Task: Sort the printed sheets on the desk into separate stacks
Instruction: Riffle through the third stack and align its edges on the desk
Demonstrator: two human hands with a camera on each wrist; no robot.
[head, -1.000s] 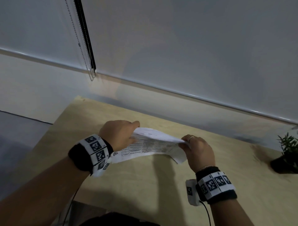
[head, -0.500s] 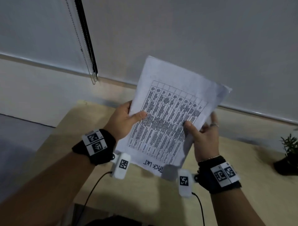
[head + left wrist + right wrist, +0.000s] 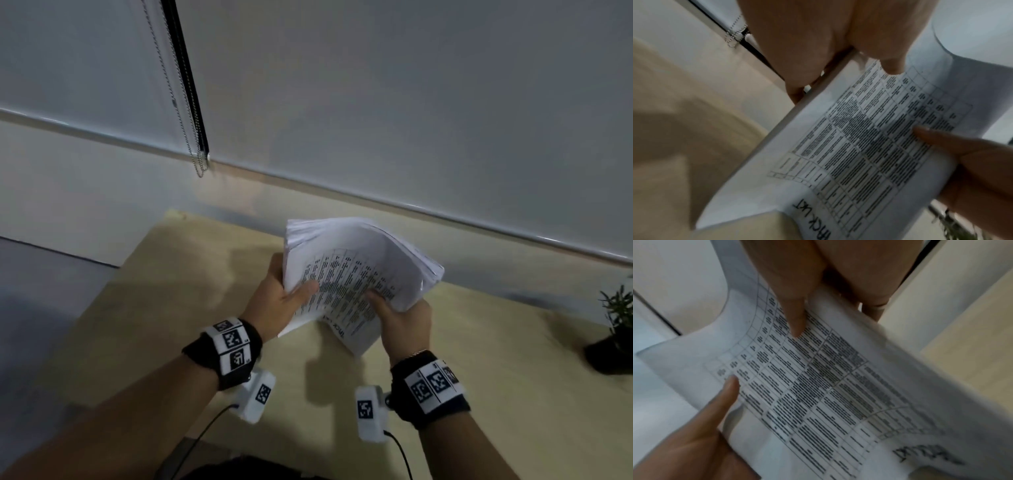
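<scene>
Both hands hold a thick sheaf of printed sheets [image 3: 352, 274] above the wooden desk [image 3: 191, 308]. The top page carries a printed table and a handwritten line near its lower edge. My left hand [image 3: 284, 298] grips the left edge, thumb on the page [image 3: 869, 138] and fingers behind. On the right edge my right hand [image 3: 400, 315] grips the sheaf, thumb lying on the table print [image 3: 818, 378]. The upper part of the sheaf bends backward, away from me, and its page edges fan out at the right.
A small potted plant [image 3: 613, 329] stands at the desk's right edge. A roller blind with a bead chain [image 3: 198, 161] covers the wall behind the desk. Floor shows past the desk's left edge. Wrist camera cables hang below both forearms.
The sheaf went from lying low over the desk to upright a moment ago. Now it is lower again and its top is bent backward, with both hands still gripping its sides.
</scene>
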